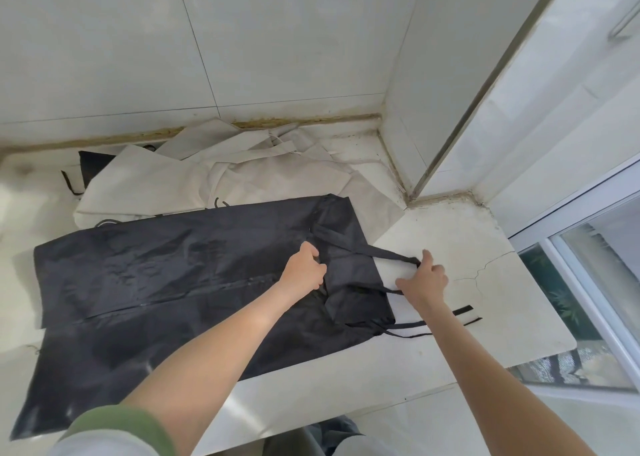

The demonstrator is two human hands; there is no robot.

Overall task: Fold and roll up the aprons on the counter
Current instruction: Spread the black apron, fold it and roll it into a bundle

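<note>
Gripping a fold of the black apron of thin, glossy fabric (156,275), the left hand (304,269) had its fingers curled into the cloth, at the spot where the narrower bib end lay turned back over the body. The right hand (424,279) was just to its right, apart from it, with the folded bib between the two. It held the apron's black fabric neck strap (374,249): the forefinger hooked the far end of the loop, the thumb spread toward the near side, and the other fingers were curled.

The apron lay flat on the white stone counter (485,317), most of it stretching away to the left of the left hand. Two thin black waist ties (464,311) trailed out beneath the right forearm.

Beyond both hands, against the white tiled wall (277,39), sat a rumpled heap of cream cloth aprons (225,175), its near edge meeting the black apron's far edge. Further off, beyond and left of the left hand, a small dark cloth (93,164) showed from under the cream heap.

Just right of the right hand a hairline crack (485,268) crossed the counter, and further right stood a white-framed window (588,247). A green sleeve (121,424) covered the left upper arm.
</note>
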